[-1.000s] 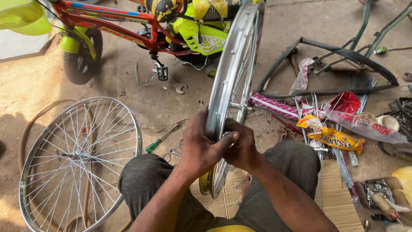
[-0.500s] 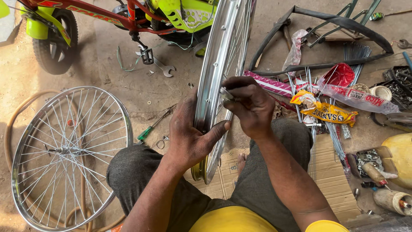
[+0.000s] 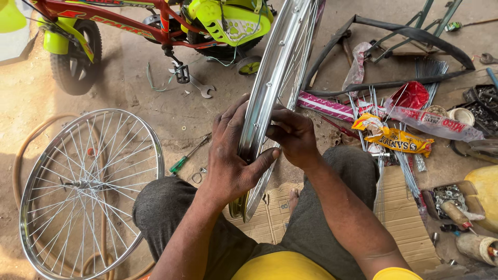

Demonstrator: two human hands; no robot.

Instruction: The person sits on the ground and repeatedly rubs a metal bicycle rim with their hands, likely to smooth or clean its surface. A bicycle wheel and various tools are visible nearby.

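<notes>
Over a dusty concrete floor [image 3: 129, 98], both hands grip an upright silver wheel rim [image 3: 275, 78]: the left hand [image 3: 231, 161] wraps its outer edge, the right hand [image 3: 293, 136] pinches inside it. Just right lie yellow snack wrappers [image 3: 397, 139], a red bag [image 3: 412, 95] and a pink striped packet [image 3: 324, 106]; a spoked wheel [image 3: 85, 189] lies left.

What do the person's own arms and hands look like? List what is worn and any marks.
Both forearms are bare, with no gloves, watch or rings visible. The left hand and right hand look smudged with dark grime, most on the fingers. A bright yellow sleeve edge shows at the right upper arm, matching the yellow shirt. Dark grey trousers cover the legs.
</notes>
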